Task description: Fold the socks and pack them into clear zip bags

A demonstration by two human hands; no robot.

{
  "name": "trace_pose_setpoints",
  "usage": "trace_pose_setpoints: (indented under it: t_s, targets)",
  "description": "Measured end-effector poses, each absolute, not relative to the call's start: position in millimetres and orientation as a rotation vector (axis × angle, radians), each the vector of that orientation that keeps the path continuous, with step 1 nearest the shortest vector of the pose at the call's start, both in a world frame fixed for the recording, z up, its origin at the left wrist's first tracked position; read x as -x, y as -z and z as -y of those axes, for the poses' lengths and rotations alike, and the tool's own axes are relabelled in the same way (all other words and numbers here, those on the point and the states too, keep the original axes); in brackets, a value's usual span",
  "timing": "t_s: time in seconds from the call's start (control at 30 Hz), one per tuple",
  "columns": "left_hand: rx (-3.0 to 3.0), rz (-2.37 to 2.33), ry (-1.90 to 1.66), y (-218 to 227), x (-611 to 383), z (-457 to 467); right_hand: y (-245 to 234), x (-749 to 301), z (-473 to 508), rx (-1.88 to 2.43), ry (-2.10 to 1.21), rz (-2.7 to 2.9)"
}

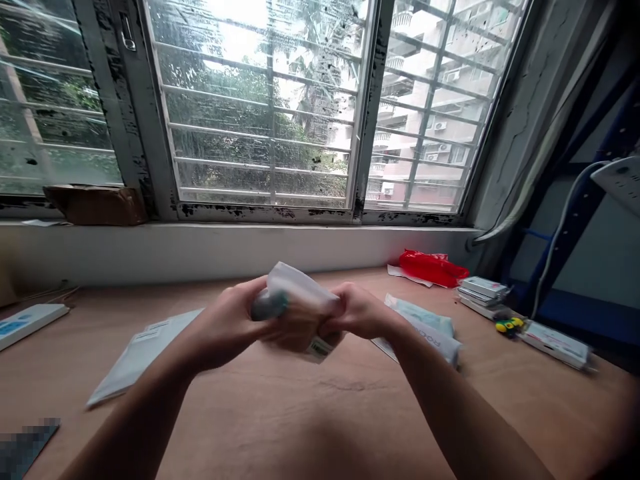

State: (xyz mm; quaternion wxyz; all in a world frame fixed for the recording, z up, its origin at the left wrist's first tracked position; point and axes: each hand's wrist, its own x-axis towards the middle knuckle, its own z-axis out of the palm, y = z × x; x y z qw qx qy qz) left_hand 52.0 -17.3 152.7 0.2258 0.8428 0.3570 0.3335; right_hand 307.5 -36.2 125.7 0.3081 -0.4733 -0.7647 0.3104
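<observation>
Above the middle of the table, both of my hands grip a clear plastic bag, which is smeared by motion. Its top flares up whitish, and a small printed label shows near its lower right. My left hand is closed on the bag's left side, where a dark grey rounded item shows by the thumb. I cannot tell whether that item is inside the bag. On the right side, my right hand pinches the plastic between thumb and fingers. What else the bag contains is too blurred to make out.
On the wooden table, a white flat packet lies left and plastic-wrapped packets lie right. Farther right are a red plastic bag, stacked boxes, a yellow-and-black item and a long white box. A barred window stands behind.
</observation>
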Motion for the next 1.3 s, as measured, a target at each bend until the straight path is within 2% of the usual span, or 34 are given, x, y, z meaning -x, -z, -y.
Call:
trace_pose_setpoints:
  t_s: [0.07, 0.2, 0.27, 0.43, 0.73, 0.83, 1.0, 1.17, 1.3]
  targets:
    - [-2.388, -1.005, -0.987, -155, -52, 16, -129, -329, 46, 1.420, -0.450, 1.980]
    - [-2.393, -1.135, -1.157, -158, -52, 15, -113, -390, 72, 1.853, 0.624, 1.656]
    - [-2.399, -1.132, -1.142, -158, -50, 16, -82, -421, 85, 2.030, 0.849, 1.640]
    - [-2.452, -1.103, -1.093, -155, -48, 20, -5, -465, 110, 2.271, 0.570, 1.885]
    - [-2.438, -1.023, -0.955, -142, -75, 28, -43, -451, 50, 2.349, 0.388, 1.685]
    - [-2.426, -1.024, -0.989, -118, -74, 23, -26, -446, 39, 2.416, 0.251, 1.727]
    - [-2.364, -1.219, -1.080, -55, -41, 2, -12, -446, 41, 2.399, 0.223, 1.723]
    - [-2.247, -1.427, -1.274, -1, -12, -16, -23, -410, 35, 2.043, 0.501, 1.753]
    - [-2.305, -1.392, -1.250, 11, -12, -17, -30, -349, 23, 1.658, 0.530, 1.984]
